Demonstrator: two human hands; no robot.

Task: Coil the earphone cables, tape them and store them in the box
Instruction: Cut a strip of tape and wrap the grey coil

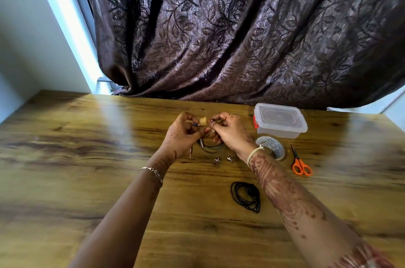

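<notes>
My left hand (183,134) and my right hand (229,131) meet above the middle of the wooden table (87,158). Together they pinch a coiled dark earphone cable (211,147), whose loops hang below the fingers, and a short tan strip of tape (204,120) stretched between the fingertips. Two silvery earbuds (222,159) dangle near the tabletop, and a plug hangs at the left. A second black cable coil (246,198) lies on the table in front of my right forearm. The clear plastic box (279,121) with a red latch stands shut at the back right.
A roll of tape (271,147) lies just right of my right wrist, in front of the box. Orange-handled scissors (300,162) lie further right. A dark leaf-patterned curtain (241,37) hangs behind the table's far edge.
</notes>
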